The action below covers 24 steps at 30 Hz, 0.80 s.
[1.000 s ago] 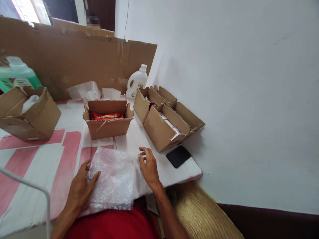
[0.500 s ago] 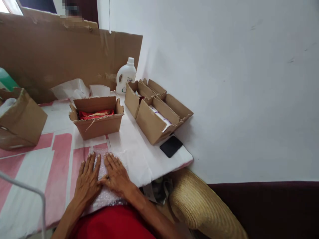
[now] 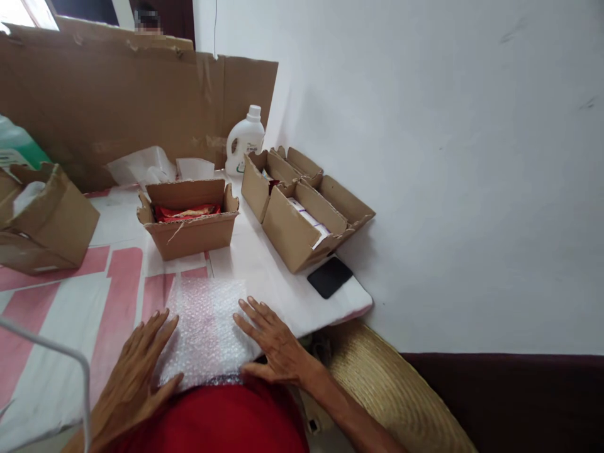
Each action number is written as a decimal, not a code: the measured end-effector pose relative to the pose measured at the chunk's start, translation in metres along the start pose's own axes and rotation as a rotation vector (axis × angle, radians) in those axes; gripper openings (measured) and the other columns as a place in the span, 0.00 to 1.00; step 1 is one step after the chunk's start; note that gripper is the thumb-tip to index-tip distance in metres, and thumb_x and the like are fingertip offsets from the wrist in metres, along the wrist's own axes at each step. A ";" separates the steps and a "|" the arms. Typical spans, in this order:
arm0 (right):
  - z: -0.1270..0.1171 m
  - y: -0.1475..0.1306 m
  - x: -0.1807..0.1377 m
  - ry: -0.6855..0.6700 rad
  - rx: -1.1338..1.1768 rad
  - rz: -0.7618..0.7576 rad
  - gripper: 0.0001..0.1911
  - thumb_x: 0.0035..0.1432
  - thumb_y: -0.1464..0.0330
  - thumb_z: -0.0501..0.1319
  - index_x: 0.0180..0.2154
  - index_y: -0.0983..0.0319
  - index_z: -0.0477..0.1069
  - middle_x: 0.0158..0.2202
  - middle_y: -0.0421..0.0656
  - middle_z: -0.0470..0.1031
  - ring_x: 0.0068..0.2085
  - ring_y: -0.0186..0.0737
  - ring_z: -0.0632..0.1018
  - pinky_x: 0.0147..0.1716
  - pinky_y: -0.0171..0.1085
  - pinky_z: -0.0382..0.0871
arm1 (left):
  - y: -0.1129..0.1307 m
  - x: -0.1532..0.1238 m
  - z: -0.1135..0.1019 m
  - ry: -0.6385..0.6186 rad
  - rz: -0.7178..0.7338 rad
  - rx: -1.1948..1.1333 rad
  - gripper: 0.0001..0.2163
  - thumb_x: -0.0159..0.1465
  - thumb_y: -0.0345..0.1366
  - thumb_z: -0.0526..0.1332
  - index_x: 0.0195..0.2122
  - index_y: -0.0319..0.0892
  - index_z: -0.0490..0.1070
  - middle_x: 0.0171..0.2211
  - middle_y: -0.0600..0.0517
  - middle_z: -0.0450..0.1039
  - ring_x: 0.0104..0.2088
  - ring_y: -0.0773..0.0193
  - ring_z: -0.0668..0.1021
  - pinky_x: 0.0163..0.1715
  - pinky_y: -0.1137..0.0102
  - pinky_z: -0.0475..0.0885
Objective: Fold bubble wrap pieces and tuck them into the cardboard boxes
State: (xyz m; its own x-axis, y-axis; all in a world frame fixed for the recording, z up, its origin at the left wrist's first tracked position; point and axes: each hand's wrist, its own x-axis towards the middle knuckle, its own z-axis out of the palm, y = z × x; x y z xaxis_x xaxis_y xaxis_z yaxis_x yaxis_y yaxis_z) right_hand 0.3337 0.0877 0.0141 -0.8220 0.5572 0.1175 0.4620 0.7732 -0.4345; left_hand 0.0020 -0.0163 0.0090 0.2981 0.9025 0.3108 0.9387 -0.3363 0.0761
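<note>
A sheet of clear bubble wrap (image 3: 202,327), perhaps a pouch, lies flat on the table at the front edge, close against the red clothing. Beside its left edge is my left hand (image 3: 141,368), fingers stretched forward and thumb apart. My right hand (image 3: 271,343) is spread over the right edge of the wrap, its thumb near the lower right corner. Neither hand grips anything. Just beyond the wrap stands an open cardboard box (image 3: 193,239) with red packets (image 3: 184,214) inside.
Joined cardboard boxes (image 3: 302,242) stand at the right, near a black phone (image 3: 330,277) and a white jug (image 3: 246,141). At left are another box (image 3: 61,226) and a green bottle (image 3: 21,145). A cardboard panel (image 3: 117,100) closes the back; a woven straw item (image 3: 391,384) sits below the right edge.
My hands have moved apart from the middle of the bubble wrap, the left one to the left and the right one to the right, uncovering the sheet. The view has shifted slightly.
</note>
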 end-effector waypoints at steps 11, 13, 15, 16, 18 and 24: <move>0.036 -0.006 -0.014 0.054 -0.017 -0.052 0.29 0.67 0.63 0.59 0.66 0.64 0.62 0.69 0.54 0.61 0.72 0.51 0.56 0.69 0.51 0.54 | -0.012 -0.032 -0.004 -0.038 0.145 0.011 0.36 0.62 0.41 0.59 0.72 0.51 0.50 0.67 0.46 0.64 0.64 0.50 0.71 0.59 0.60 0.69; 0.037 -0.008 -0.016 0.093 -0.006 -0.052 0.25 0.67 0.66 0.57 0.64 0.63 0.64 0.68 0.54 0.64 0.71 0.51 0.60 0.67 0.52 0.57 | -0.017 -0.036 -0.005 -0.058 0.141 -0.037 0.34 0.63 0.38 0.59 0.71 0.54 0.52 0.67 0.48 0.65 0.63 0.51 0.72 0.57 0.61 0.71; 0.038 -0.008 -0.015 0.146 0.035 -0.045 0.23 0.67 0.69 0.56 0.62 0.62 0.67 0.65 0.53 0.68 0.68 0.50 0.64 0.65 0.52 0.62 | -0.022 -0.038 -0.005 -0.057 0.137 -0.090 0.33 0.63 0.35 0.58 0.70 0.57 0.55 0.65 0.49 0.68 0.61 0.53 0.74 0.54 0.62 0.73; 0.038 -0.008 -0.013 0.182 0.072 -0.033 0.22 0.67 0.70 0.56 0.61 0.61 0.68 0.63 0.52 0.71 0.66 0.49 0.67 0.63 0.51 0.64 | -0.024 -0.038 -0.004 -0.056 0.136 -0.114 0.32 0.63 0.35 0.58 0.69 0.57 0.56 0.64 0.50 0.69 0.60 0.54 0.75 0.53 0.63 0.74; 0.038 -0.008 -0.008 0.287 0.173 0.017 0.20 0.67 0.72 0.54 0.59 0.59 0.70 0.58 0.50 0.75 0.61 0.48 0.73 0.59 0.50 0.68 | -0.027 -0.036 -0.003 -0.038 0.118 -0.158 0.30 0.63 0.37 0.59 0.67 0.57 0.59 0.60 0.50 0.73 0.57 0.54 0.78 0.52 0.63 0.75; 0.038 -0.014 0.009 0.518 0.435 0.300 0.14 0.71 0.68 0.51 0.46 0.56 0.76 0.42 0.46 0.80 0.46 0.46 0.78 0.48 0.47 0.70 | -0.019 -0.015 0.000 0.031 -0.075 -0.351 0.18 0.65 0.43 0.61 0.56 0.52 0.72 0.55 0.49 0.77 0.57 0.54 0.77 0.56 0.59 0.73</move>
State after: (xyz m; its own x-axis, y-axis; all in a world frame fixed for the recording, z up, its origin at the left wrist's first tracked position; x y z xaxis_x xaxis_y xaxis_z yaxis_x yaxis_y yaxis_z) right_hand 0.3074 0.0699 -0.0122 -0.3687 0.8807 0.2974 0.3799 0.4348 -0.8165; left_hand -0.0206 -0.0234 0.0029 0.2203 0.9214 0.3200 0.8392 -0.3463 0.4193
